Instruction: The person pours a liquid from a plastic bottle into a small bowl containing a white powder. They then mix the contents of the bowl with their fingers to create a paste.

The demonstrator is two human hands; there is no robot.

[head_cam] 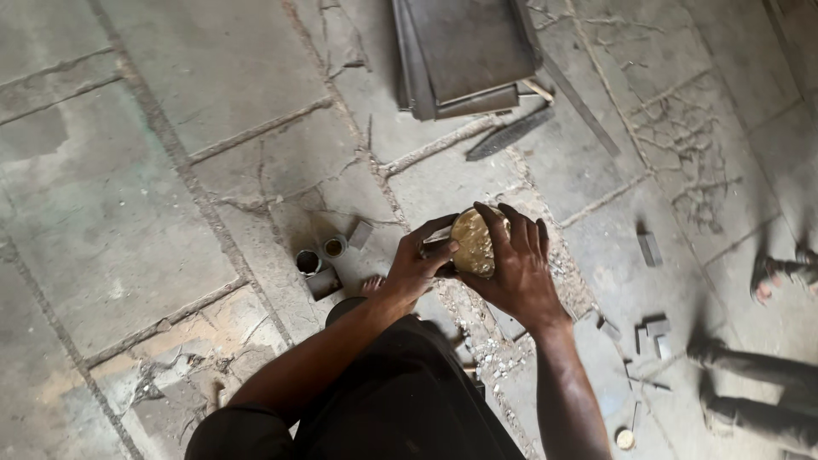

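A round, yellowish-brown lump (471, 241) is held between both my hands above a cracked concrete floor. My left hand (417, 266) grips its left side, thumb and fingers pressed on it. Wrapped over its right side is my right hand (515, 264), with the fingers curled across the top. Part of the lump is hidden under my fingers. My dark trousers (400, 400) fill the lower middle of the view.
Short metal tube pieces (322, 258) lie on the floor left of my hands. A stack of dark metal sheets (464, 55) and a flat bar (509, 133) sit further off. Small metal offcuts (652, 334) and another person's feet (780, 274) are at the right.
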